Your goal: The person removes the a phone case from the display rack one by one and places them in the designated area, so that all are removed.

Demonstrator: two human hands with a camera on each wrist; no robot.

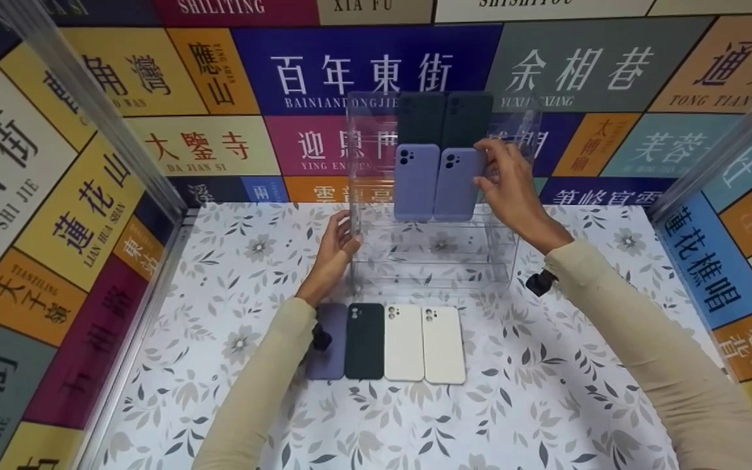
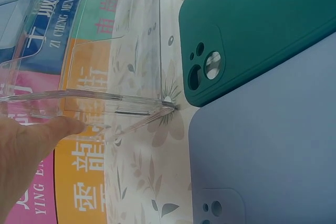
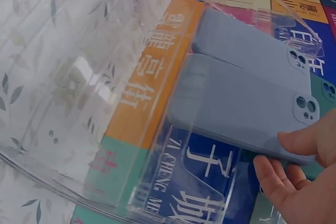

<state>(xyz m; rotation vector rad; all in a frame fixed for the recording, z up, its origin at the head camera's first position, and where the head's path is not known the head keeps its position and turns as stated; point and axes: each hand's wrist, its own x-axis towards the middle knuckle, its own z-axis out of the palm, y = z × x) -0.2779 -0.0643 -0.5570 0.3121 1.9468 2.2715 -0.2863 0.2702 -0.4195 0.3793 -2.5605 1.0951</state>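
My right hand (image 1: 512, 186) holds a lavender phone case (image 1: 457, 189) by its right edge, thumb in front and fingers at the side. The case stands upright in a clear acrylic display rack (image 1: 431, 264), beside a second lavender phone case (image 1: 415, 189). Two dark green phone cases (image 1: 420, 117) stand on the tier behind, their lower parts hidden by the lavender ones. At the rack's left side wall, my left hand (image 1: 333, 254) grips the edge; in the left wrist view only part of that hand (image 2: 37, 137) shows against the clear plastic.
Before the rack lie a lavender case (image 1: 329, 352), partly covered by my left wrist, a dark green case (image 1: 365, 343) and two cream cases (image 1: 405, 346) in a row. The table (image 1: 513, 418) has a leaf-print cover. Printed panels and clear posts (image 1: 98, 98) enclose it.
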